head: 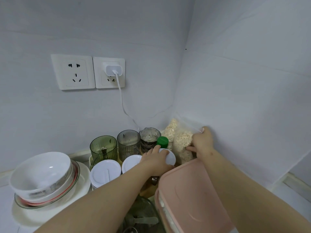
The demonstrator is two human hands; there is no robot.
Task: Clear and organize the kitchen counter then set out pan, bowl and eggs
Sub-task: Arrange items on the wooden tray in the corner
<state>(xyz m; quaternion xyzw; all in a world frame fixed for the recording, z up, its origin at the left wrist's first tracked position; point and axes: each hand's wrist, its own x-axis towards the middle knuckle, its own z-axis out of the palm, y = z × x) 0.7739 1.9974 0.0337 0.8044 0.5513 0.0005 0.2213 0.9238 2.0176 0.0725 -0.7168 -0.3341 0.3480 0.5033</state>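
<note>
Your left hand (155, 159) curls over the smooth round lid of a white-lidded jar (170, 158) and grips it from above; the jar's body is hidden beneath your palm. Your right hand (202, 142) clutches a clear, crinkled plastic bag (180, 140) of pale flakes that leans into the corner of the walls. Just beyond your left fingertips stands a bottle with a ribbed green cap (162, 141). Behind it is a row of three fluted glass tumblers (128, 143). A matte pink lidded box (190, 195) sits nearest you, partly covered by your right forearm. Whatever lies in the glass dish (140, 214) under your left forearm is too blurred to tell. The glossy white bowl (42, 170) stands far left on the counter (5, 214), nested in a red-rimmed glass bowl on a white plate (50, 214).
</note>
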